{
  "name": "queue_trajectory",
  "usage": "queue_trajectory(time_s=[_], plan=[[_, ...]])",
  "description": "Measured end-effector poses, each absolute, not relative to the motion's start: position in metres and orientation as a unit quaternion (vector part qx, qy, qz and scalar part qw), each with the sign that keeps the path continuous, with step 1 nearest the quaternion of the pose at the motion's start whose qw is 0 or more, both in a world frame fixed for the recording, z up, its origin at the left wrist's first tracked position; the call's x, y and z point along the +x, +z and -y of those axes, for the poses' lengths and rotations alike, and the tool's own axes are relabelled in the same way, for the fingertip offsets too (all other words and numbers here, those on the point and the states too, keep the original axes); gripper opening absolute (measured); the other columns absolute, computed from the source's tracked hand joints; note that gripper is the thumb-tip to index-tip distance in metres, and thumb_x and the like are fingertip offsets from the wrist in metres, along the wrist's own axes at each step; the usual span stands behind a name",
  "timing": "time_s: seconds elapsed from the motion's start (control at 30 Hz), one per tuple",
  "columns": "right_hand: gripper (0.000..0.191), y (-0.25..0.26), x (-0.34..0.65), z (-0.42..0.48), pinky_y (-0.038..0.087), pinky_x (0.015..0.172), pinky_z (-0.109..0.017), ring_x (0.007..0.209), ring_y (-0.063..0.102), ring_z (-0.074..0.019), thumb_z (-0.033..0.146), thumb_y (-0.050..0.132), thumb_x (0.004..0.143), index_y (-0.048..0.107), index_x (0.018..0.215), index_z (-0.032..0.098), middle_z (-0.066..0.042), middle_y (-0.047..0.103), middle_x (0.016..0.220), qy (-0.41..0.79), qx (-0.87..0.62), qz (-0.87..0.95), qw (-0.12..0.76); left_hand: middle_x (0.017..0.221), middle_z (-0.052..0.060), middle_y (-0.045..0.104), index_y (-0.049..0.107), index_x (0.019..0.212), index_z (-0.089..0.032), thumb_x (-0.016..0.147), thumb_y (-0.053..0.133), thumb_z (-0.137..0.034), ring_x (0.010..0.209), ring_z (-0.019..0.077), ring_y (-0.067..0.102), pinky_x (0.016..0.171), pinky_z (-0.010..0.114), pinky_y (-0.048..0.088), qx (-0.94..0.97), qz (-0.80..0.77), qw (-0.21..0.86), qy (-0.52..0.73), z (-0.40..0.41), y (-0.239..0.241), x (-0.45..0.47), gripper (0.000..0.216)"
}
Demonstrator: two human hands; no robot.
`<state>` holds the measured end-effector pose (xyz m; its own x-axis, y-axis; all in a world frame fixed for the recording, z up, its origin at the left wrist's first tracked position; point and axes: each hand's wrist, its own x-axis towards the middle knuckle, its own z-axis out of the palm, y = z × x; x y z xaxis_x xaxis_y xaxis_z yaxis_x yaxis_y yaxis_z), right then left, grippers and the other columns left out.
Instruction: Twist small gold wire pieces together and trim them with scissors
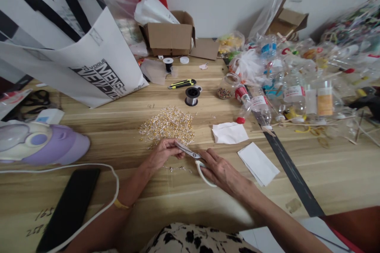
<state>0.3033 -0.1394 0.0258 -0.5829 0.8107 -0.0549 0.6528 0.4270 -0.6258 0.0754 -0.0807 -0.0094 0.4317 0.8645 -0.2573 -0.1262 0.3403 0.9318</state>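
Note:
My right hand (224, 170) grips a pair of scissors (190, 151) with white handles, one loop showing below the fingers. The metal blades point left and reach my left hand (166, 152). Thumb and fingers of that left hand are pinched together at the blade tips; what lies between them is too small to make out. Just below, a thin beaded chain (178, 169) shows against the wood, with a faint thread hanging near it. Beyond my left fingers spreads a pile of gold and silver beads (169, 124).
Past the pile are a wire spool (192, 96), a yellow-black box cutter (181, 84) and a jar of beads (228, 87). Folded white papers (258, 164) lie at right, before many plastic bottles (292, 97). A phone (69, 209), white cable (117, 182) and purple device (63, 144) occupy the left.

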Motion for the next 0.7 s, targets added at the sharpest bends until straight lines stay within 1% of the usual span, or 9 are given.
queue_trajectory(time_s=[0.13,0.3,0.37,0.47,0.57,0.7], plan=[[0.031,0.034,0.314,0.139,0.053,0.076,-0.031,0.085,0.061,-0.0159,0.019,0.045,0.093,0.044,0.124,0.02,-0.007,0.055,0.102,0.347,-0.433,0.823,0.124,0.06,0.002,0.067,0.066,0.066,-0.013,0.062,0.077,-0.025,0.054,0.0118,0.061,0.056,0.024,0.05,0.42,-0.424,0.696,0.399,0.076,-0.009,0.072,0.017],[0.025,0.043,0.323,0.148,0.051,0.072,-0.029,0.084,0.061,-0.0166,0.025,0.05,0.092,0.052,0.116,0.02,-0.006,0.059,0.102,0.345,-0.381,0.856,0.041,0.063,0.002,0.069,0.067,0.068,-0.012,0.061,0.079,-0.024,0.059,0.0122,0.063,0.06,0.023,0.05,0.386,-0.423,0.698,0.43,0.073,-0.009,0.071,0.018],[0.026,0.043,0.321,0.155,0.05,0.068,-0.029,0.082,0.062,-0.018,0.024,0.053,0.09,0.053,0.115,0.018,-0.007,0.06,0.099,0.313,-0.37,0.875,0.015,0.063,0.003,0.07,0.068,0.069,-0.012,0.059,0.08,-0.023,0.06,0.0126,0.063,0.061,0.024,0.05,0.377,-0.432,0.697,0.43,0.073,-0.01,0.071,0.019],[0.034,0.038,0.313,0.167,0.05,0.068,-0.031,0.085,0.062,-0.0208,0.024,0.057,0.088,0.051,0.12,0.015,-0.009,0.063,0.101,0.253,-0.35,0.902,0.0,0.063,0.003,0.07,0.069,0.07,-0.012,0.056,0.081,-0.023,0.06,0.0131,0.063,0.061,0.025,0.05,0.366,-0.439,0.701,0.426,0.074,-0.011,0.073,0.021],[0.044,0.03,0.304,0.175,0.049,0.067,-0.032,0.088,0.06,-0.0223,0.023,0.057,0.088,0.044,0.128,0.01,-0.013,0.062,0.107,0.175,-0.331,0.927,0.016,0.062,0.003,0.069,0.069,0.068,-0.011,0.058,0.08,-0.024,0.058,0.0124,0.062,0.06,0.025,0.049,0.376,-0.433,0.701,0.423,0.075,-0.01,0.075,0.02],[0.045,0.019,0.298,0.182,0.047,0.066,-0.032,0.083,0.057,-0.0214,0.019,0.056,0.088,0.043,0.129,0.009,-0.011,0.062,0.1,0.112,-0.32,0.941,0.021,0.061,0.002,0.069,0.067,0.066,-0.012,0.061,0.078,-0.026,0.057,0.011,0.061,0.059,0.024,0.049,0.397,-0.423,0.699,0.419,0.076,-0.009,0.076,0.018]])
